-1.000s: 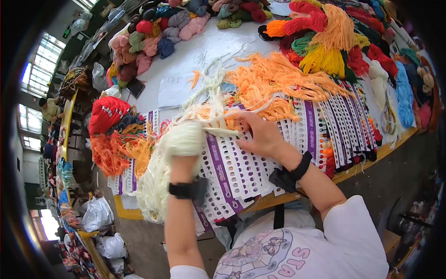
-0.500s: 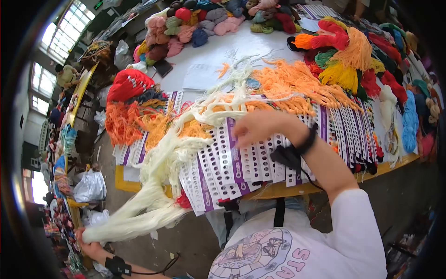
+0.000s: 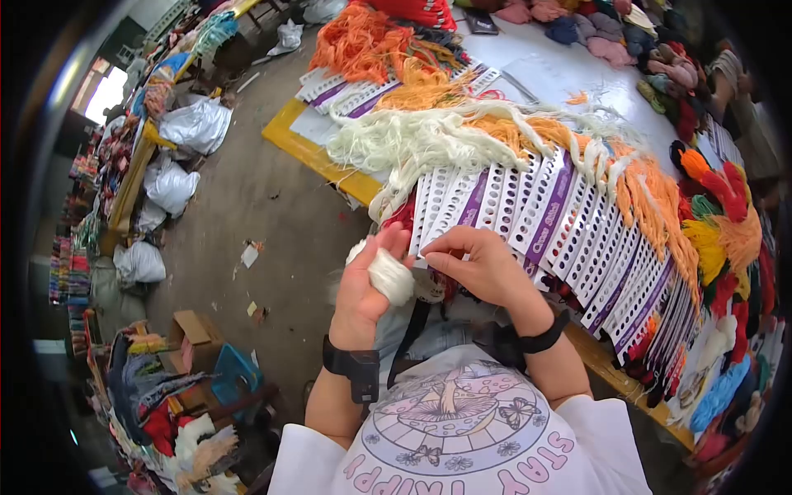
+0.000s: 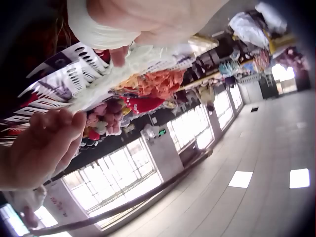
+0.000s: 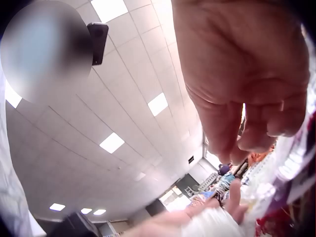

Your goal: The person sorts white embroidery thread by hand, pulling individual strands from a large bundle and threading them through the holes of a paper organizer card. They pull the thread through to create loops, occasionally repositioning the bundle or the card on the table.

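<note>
The left hand holds a cream yarn bundle, which lies across the palm with the fingers curled round it. In the left wrist view this yarn wraps over the hand. Close by on the right, the right hand is bent, thumb and index tips near each other at the left edge of the punched cards; whether a strand is between them cannot be seen. The right wrist view shows its other fingers curled. More cream yarn lies over the cards, beside orange yarn.
The table's yellow edge runs diagonally past the body. Orange-red yarn and a phone lie toward the back. Several coloured skeins are at the right. Plastic bags and a blue basket stand at the left.
The view has swung left and down. The left hand has come back from far out to the side to in front of the body, with the bundle, and the right hand is now close beside it.
</note>
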{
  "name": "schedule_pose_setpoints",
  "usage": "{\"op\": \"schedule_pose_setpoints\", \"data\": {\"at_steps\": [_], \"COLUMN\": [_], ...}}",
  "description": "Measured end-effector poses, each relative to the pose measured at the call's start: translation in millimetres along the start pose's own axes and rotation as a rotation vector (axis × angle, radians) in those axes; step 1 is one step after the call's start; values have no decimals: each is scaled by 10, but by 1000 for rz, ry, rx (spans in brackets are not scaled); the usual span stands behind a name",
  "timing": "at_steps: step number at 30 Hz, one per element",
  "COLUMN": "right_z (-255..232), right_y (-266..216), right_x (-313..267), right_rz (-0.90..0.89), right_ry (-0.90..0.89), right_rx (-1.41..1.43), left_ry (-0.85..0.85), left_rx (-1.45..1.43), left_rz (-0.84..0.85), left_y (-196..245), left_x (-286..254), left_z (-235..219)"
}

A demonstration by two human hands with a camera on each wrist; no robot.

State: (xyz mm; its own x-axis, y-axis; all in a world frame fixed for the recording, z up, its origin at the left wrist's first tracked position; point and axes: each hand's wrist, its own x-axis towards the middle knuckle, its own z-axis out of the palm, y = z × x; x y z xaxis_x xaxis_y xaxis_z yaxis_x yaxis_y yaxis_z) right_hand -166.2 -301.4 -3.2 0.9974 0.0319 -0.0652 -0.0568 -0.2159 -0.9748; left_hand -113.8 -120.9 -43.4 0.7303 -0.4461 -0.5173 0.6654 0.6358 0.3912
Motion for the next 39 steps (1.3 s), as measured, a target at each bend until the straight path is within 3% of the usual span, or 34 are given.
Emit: {"op": "schedule_pose_setpoints", "data": {"at_steps": [3, 10, 14, 19, 24, 29, 33, 36, 39], "right_z": [203, 72, 99, 65, 55, 84, 92, 81, 75], "right_y": [160, 6, 52, 41, 108, 64, 129, 74, 40], "right_x": [32, 34, 37, 38, 47, 78, 100, 90, 64], "right_rz": [107, 285, 149, 87, 56, 21, 28, 5, 1], "right_ry": [39, -50, -34, 130, 128, 130, 180, 234, 255], "right_rx": [240, 282, 537, 761, 821, 1006, 985, 876, 778], "left_ry": [-166, -359, -503, -400, -242, -202, -147, -98, -132], "left_rx": [101, 428, 686, 531, 466, 483, 508, 523, 484], "left_rz": [-28, 162, 207, 164, 177, 311, 495, 511, 294], "left_y": [-39, -99, -48, 50, 17, -51, -152, -198, -182], "left_x": [-93, -216, -246, -202, -146, -80, -87, -107, -82], "left_z": [158, 407, 564, 659, 666, 639, 647, 660, 594]}}
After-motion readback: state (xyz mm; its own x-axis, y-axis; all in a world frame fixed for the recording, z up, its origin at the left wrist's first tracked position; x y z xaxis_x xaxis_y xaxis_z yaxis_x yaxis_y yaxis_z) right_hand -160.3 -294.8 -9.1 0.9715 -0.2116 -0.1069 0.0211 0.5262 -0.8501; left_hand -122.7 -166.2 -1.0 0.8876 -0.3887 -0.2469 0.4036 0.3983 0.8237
